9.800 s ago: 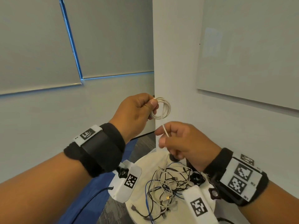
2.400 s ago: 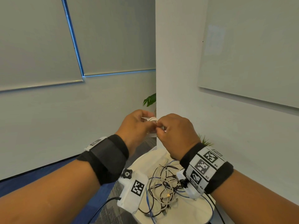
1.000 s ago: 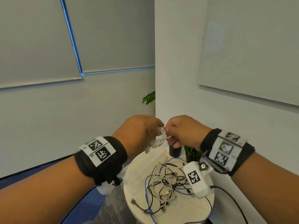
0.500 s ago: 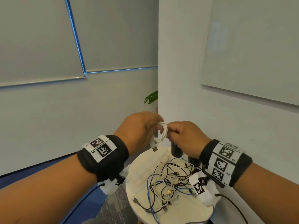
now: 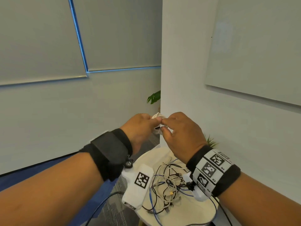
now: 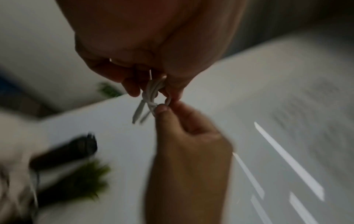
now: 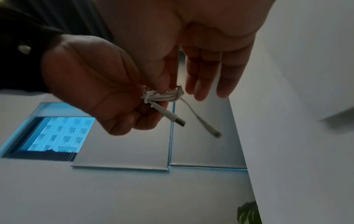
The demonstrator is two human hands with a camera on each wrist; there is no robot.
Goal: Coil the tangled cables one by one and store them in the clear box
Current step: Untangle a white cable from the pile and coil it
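Cable (image 7: 162, 97), white, is bundled tight between your hands above the bench (image 5: 162, 154). Left hand (image 5: 138, 128) grips the bundle; right hand (image 5: 182, 136) pinches its wrap, remaining fingers (image 7: 206, 78) extended. Step: securing the coil. Next, box it; no box is visible. Earlier, loops hung loose and round; now cinched.

Grey roller blinds (image 5: 40, 38); wall whiteboard (image 5: 260, 46); green plant leaf (image 5: 154, 97)
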